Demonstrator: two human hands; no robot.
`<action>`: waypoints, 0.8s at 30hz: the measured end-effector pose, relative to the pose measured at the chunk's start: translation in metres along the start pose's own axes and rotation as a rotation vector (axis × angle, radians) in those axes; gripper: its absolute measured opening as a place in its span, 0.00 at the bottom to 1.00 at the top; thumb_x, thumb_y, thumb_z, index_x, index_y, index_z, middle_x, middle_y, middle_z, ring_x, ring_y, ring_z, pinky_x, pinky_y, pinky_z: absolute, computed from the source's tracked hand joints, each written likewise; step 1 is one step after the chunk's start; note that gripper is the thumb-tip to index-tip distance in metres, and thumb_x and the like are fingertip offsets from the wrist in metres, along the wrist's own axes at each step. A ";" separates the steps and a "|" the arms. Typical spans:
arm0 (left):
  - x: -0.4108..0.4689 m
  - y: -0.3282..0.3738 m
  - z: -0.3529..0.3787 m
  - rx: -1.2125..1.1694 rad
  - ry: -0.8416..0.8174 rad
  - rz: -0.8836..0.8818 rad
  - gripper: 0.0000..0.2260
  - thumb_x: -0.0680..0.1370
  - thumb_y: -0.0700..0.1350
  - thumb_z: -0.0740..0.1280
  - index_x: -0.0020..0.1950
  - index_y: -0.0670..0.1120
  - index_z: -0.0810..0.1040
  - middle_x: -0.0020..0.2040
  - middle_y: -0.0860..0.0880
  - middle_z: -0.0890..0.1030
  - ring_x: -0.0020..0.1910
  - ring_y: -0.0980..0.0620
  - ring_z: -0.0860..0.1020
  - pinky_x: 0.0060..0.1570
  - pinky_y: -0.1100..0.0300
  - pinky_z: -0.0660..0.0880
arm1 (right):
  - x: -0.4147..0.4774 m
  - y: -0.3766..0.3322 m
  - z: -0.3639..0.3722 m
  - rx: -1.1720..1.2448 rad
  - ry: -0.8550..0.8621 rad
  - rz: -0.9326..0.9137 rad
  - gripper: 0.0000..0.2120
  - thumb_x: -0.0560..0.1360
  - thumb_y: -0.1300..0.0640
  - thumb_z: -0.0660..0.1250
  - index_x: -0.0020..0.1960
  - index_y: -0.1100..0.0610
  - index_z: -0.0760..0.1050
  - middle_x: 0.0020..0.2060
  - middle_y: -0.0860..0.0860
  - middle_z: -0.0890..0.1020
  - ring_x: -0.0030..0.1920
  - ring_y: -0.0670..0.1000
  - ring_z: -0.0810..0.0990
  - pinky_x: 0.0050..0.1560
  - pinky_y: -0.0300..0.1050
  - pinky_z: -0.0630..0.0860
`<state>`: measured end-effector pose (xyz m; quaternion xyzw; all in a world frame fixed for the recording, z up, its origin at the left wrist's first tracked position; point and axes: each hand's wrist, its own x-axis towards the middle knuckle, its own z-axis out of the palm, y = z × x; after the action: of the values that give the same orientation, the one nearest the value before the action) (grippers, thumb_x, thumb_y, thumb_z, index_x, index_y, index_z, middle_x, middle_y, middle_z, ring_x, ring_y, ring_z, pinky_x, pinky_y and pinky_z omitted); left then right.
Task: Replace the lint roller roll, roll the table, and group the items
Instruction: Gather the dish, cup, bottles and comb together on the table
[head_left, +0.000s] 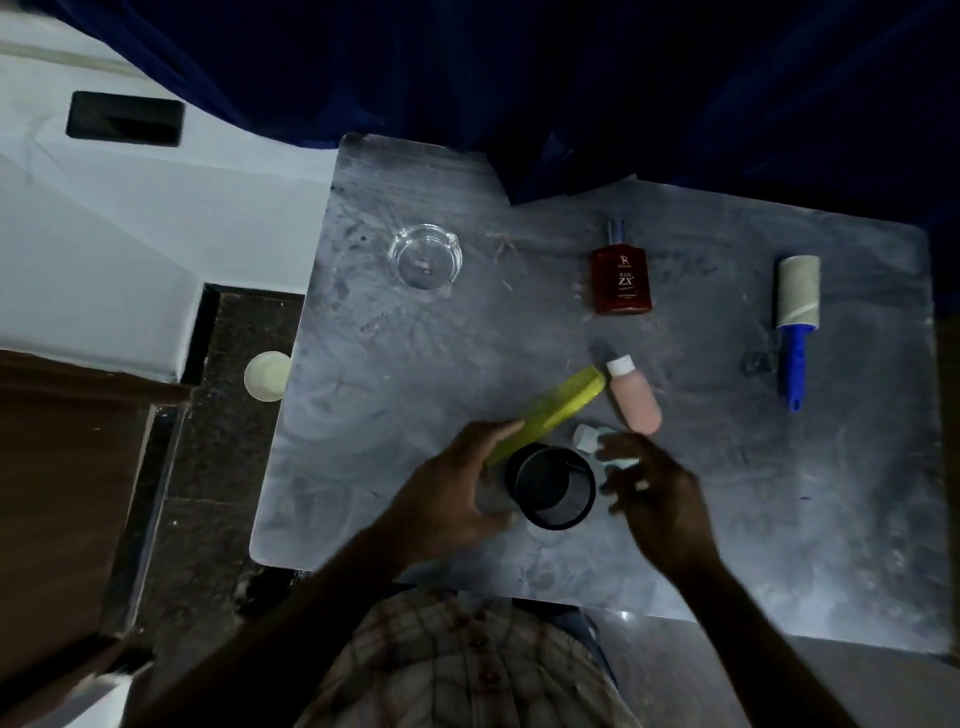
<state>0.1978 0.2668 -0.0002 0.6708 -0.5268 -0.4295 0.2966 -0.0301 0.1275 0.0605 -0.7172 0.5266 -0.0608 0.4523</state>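
On the grey marbled table (727, 493) a lint roller (795, 322) with a blue handle and a pale roll lies at the far right. My left hand (452, 499) grips a yellow-green comb (550, 408) and rests against a black mesh cup (553, 488). My right hand (649, 488) is just right of the cup, fingers closed around a small pale bottle with a white cap (589, 439). A pink bottle with a white cap (636, 397) lies beside the comb's tip. A red-brown perfume bottle (622, 280) lies further back.
A clear glass ashtray (425, 254) stands at the table's back left. A small dark clip-like piece (754, 362) lies left of the roller handle. A white cup (267, 375) sits on the dark floor beside the table. Dark blue fabric (571, 93) borders the back edge.
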 end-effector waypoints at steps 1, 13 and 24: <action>0.000 0.003 0.008 0.041 -0.026 0.016 0.45 0.70 0.57 0.78 0.82 0.65 0.59 0.77 0.65 0.66 0.58 0.64 0.78 0.53 0.71 0.75 | -0.012 0.002 0.007 -0.008 -0.039 0.023 0.20 0.77 0.68 0.67 0.63 0.48 0.78 0.55 0.45 0.85 0.40 0.45 0.85 0.34 0.47 0.85; -0.004 0.017 -0.036 -0.023 0.387 -0.077 0.38 0.66 0.62 0.80 0.74 0.57 0.74 0.66 0.61 0.79 0.56 0.65 0.79 0.56 0.70 0.76 | 0.007 -0.081 0.034 0.258 -0.111 -0.119 0.22 0.75 0.57 0.64 0.59 0.31 0.74 0.56 0.34 0.81 0.49 0.45 0.84 0.42 0.44 0.84; 0.056 -0.028 -0.095 -0.004 0.729 -0.280 0.36 0.60 0.60 0.86 0.64 0.55 0.79 0.58 0.52 0.85 0.57 0.51 0.84 0.56 0.57 0.81 | 0.123 -0.130 0.117 0.202 0.009 -0.162 0.12 0.78 0.62 0.66 0.60 0.58 0.82 0.53 0.55 0.87 0.56 0.55 0.85 0.61 0.58 0.80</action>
<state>0.2996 0.2152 0.0046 0.8442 -0.2894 -0.2004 0.4043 0.1806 0.1006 0.0369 -0.7079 0.4604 -0.1530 0.5133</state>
